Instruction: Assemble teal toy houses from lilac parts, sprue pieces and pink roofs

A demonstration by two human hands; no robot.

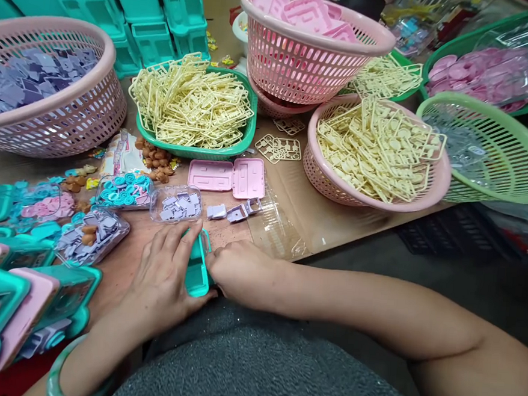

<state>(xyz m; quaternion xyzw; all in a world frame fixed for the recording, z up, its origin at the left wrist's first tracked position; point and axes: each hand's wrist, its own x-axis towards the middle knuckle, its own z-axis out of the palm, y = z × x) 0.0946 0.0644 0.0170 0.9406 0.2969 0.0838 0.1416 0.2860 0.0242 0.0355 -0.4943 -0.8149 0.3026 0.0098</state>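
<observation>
A small open teal plastic box [197, 272] stands at the table's front edge, close to my body. My left hand [166, 263] grips it from the left, thumb at the near end and fingers at the far end. My right hand [243, 274] is closed against the box's right side; its fingertips are mostly hidden, and what they pinch cannot be made out. Just beyond lie small lavender plastic pieces [238, 213] and an opened pink plastic case [227, 177]. A clear tray [153, 205] with flat lavender parts sits beyond my left fingers.
Finished-looking teal and pink boxes [21, 302] crowd the left front. Beyond are a pink basket [57, 111] of lavender parts, a green basket [195, 151] of cream frames, and another pink basket [336, 194] of cream frames. Teal bins [178, 2] are stacked behind. Cardboard [334, 227] covers the right side.
</observation>
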